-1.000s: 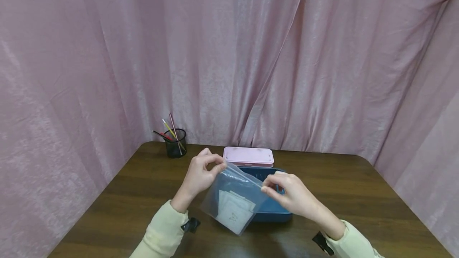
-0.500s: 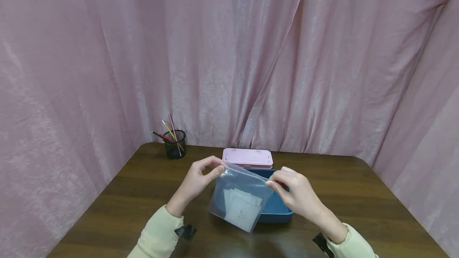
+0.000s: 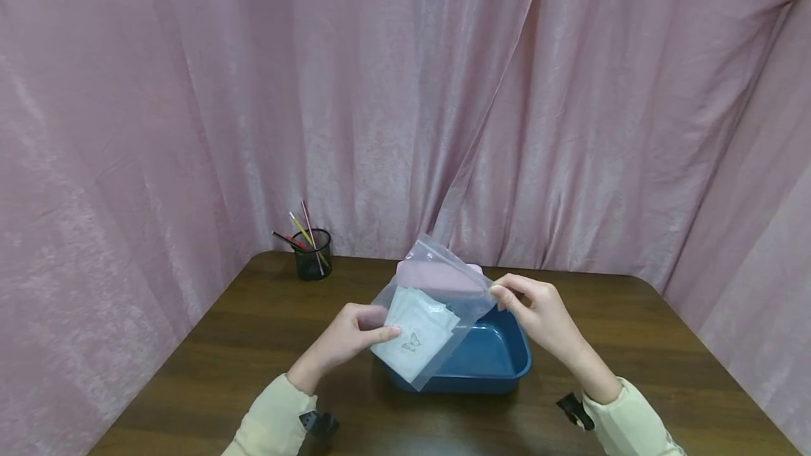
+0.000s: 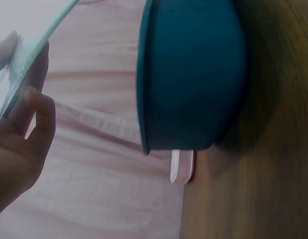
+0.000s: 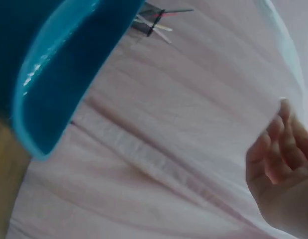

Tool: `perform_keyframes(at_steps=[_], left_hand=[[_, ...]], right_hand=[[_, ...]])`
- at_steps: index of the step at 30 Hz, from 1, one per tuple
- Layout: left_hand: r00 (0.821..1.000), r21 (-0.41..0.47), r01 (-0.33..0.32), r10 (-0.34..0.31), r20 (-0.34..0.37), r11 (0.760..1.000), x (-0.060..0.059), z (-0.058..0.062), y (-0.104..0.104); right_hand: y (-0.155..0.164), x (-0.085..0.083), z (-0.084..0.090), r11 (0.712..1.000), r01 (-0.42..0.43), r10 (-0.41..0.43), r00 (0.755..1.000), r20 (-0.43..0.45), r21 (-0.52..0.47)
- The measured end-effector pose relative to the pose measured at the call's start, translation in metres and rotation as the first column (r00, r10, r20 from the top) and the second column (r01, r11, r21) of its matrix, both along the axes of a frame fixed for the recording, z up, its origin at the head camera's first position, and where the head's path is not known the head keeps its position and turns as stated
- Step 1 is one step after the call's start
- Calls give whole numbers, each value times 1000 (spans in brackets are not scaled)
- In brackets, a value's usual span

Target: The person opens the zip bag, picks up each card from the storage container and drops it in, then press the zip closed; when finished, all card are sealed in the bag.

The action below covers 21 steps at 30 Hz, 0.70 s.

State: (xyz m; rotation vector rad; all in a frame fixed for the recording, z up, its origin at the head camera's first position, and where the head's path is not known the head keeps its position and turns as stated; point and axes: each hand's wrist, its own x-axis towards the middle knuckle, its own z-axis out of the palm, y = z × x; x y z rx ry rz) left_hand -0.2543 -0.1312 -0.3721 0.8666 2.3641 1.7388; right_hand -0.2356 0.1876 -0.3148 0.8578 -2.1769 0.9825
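Your desk (image 3: 633, 343) carries the blue tub (image 3: 488, 361) near its middle, and you hold the clear zip bag (image 3: 437, 301) above the tub's left and back rim, touching neither tub nor desk as far as the head view shows. Half a second ago the bag hung downward from its top strip, pinched between both hands in front of the tub; now you have swung it up and over, so its zip strip rises toward the back edge and the curtain while its bottom corner dips toward the tub's front-left corner. I read that as the bag turned to be looked over or reseated, not set down. Its long axis runs on a slant, from low at the front left to high at the back right. The pink case (image 3: 472, 274) behind the tub now shows mostly through the plastic. Your left hand (image 3: 351, 336) has dropped from the top strip to the bag's lower left edge, thumb on top and fingers beneath, pinching the plastic over the white packets (image 3: 415, 333). Your right hand (image 3: 538, 312) pinches the right edge with thumb and forefinger. The pen cup (image 3: 312, 253) stands near the back left corner.
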Motion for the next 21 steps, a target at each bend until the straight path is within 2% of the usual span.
perform_keyframes(at_steps=[3, 6, 7, 9, 11, 13, 16, 19, 21], left_hand=[[998, 31, -54, 54, 10, 998, 0, 4, -14], [982, 67, -178, 173, 78, 982, -4, 7, -34], [969, 72, -230, 221, 111, 971, -6, 7, -41], [932, 48, -333, 321, 167, 942, -10, 7, -55], [898, -9, -400, 393, 198, 917, -12, 5, -68], [872, -87, -441, 450, 194, 893, -13, 3, -76], [856, -197, -461, 492, 156, 865, -12, -5, -84], [848, -246, -462, 506, 158, 852, -12, -15, -87], [852, -256, -444, 493, 176, 859, -13, -22, -88]], right_hand=[[10, -4, -5, 996, 34, -44, 991, 126, 78], [24, -10, -13, 969, 88, -147, 957, 250, 232], [29, -11, -16, 948, 107, -195, 939, 282, 299], [37, -14, -24, 895, 122, -283, 899, 335, 430], [44, -17, -34, 838, 108, -348, 861, 372, 534], [49, -20, -44, 813, 72, -374, 825, 423, 578], [51, -22, -57, 825, 15, -361, 783, 507, 564], [50, -21, -63, 845, -13, -331, 773, 541, 535], [48, -20, -64, 852, -17, -316, 780, 541, 523]])
